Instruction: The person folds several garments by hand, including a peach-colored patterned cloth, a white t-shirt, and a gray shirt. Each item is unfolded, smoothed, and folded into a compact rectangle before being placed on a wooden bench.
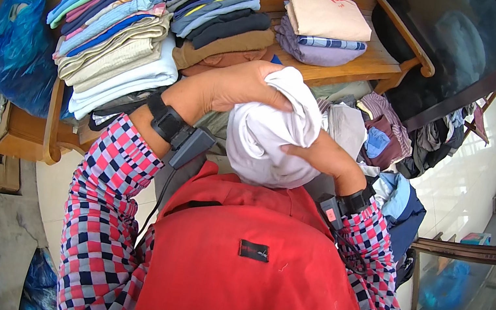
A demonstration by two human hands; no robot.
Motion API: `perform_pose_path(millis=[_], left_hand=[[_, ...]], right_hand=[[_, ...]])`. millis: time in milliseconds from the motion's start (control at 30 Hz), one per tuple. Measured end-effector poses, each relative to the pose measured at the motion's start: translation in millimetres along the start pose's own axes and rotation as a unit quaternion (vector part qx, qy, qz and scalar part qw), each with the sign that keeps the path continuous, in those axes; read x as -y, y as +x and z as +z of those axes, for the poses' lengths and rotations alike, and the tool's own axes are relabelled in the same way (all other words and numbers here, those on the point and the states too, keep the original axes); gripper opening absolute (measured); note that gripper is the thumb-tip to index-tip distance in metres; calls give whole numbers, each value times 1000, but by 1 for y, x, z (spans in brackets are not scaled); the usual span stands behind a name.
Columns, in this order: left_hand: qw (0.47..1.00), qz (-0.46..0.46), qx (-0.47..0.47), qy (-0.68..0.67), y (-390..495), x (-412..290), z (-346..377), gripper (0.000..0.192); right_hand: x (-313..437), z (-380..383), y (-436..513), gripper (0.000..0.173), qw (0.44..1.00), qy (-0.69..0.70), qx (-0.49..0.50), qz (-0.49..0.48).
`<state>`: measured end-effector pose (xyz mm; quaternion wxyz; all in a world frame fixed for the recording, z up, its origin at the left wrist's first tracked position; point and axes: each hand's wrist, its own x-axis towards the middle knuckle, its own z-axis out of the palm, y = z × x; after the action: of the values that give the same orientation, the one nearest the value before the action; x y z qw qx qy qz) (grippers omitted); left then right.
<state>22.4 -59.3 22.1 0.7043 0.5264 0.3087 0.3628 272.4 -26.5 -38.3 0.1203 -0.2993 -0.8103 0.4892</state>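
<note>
A bundled white cloth is held in front of my red apron. My left hand grips its upper left side, with the thumb lying over the fabric. Lower on the right, my right hand holds the same cloth, and folds hide most of its fingers. Whether the cloth is a garment cannot be told. Just beyond my left hand, folded brown cloth lies at the bottom of a stack of dark and blue clothes.
A wooden bench bears tall stacks of folded clothes and a smaller pile topped by a cream cloth. A blue plastic bag stands at the left. Loose clothes are heaped to the right, near a glass-panelled cabinet.
</note>
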Motion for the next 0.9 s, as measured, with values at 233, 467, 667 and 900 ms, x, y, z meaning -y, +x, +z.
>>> perform_pose_path(millis=[233,467,667,900], left_hand=[[825,-110,-24,553,-2,4,-11,36],[997,-62,29,35,5,5,0,47],[966,-81,-90,230,14,13,-20,41],[792,159,-212,550,13,26,-7,40]], right_hand=[[-16,-17,-8,52,814,576,-58,-42],[-12,14,-12,83,983,175,47,-8],[-21,12,-23,72,752,644,32,-134],[-23,26,-29,79,644,753,-10,-138]])
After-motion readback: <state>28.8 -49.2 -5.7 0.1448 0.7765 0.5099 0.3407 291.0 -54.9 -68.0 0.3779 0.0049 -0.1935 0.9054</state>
